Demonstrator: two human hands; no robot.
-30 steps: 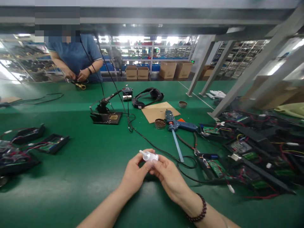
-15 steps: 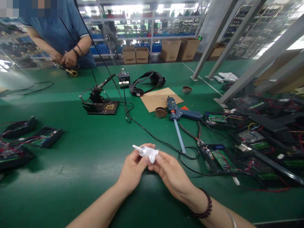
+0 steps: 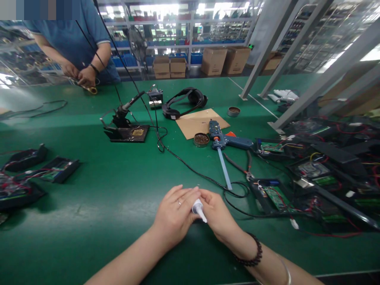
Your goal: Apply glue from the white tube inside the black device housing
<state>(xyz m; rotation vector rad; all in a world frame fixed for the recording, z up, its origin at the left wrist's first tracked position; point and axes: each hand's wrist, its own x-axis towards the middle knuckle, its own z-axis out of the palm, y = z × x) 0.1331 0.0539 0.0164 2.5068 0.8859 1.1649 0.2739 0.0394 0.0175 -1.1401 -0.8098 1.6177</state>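
Hands meet low over the green table (image 3: 97,198), near the blue glue gun (image 3: 228,141) and on the person's side of it. The left hand (image 3: 175,215) and right hand (image 3: 218,217) both have fingers clamped on a small white plastic nozzle tube (image 3: 198,208), its pointed tip aimed down toward the person. Nothing has been applied yet, as far as shows; the black trays of green circuit boards (image 3: 274,198) right of the glue gun lie untouched, so most of the work looks still ahead.
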